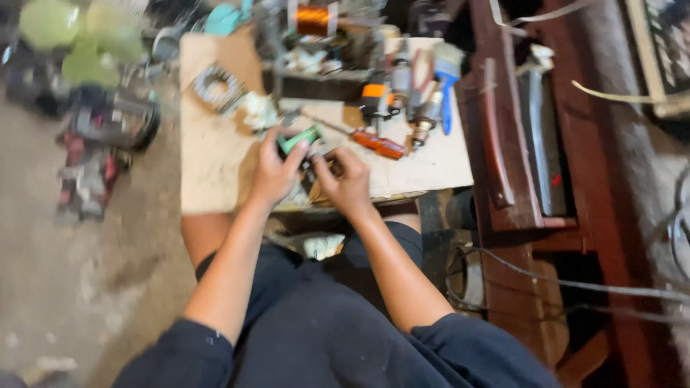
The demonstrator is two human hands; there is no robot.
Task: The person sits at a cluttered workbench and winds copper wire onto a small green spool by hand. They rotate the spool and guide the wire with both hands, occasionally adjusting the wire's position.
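Head cam looks steeply down, close over lap & low workbench [215, 165].

Two hands [273, 172], one orange-handled screwdriver [377, 144], one copper wire coil [313, 20]

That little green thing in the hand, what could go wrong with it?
1. The left hand pinches the small green part by its end only; it might slip and drop.
2. The low pale board table is crowded. The orange-handled screwdriver lies close to the right hand, so a bump could knock it off.
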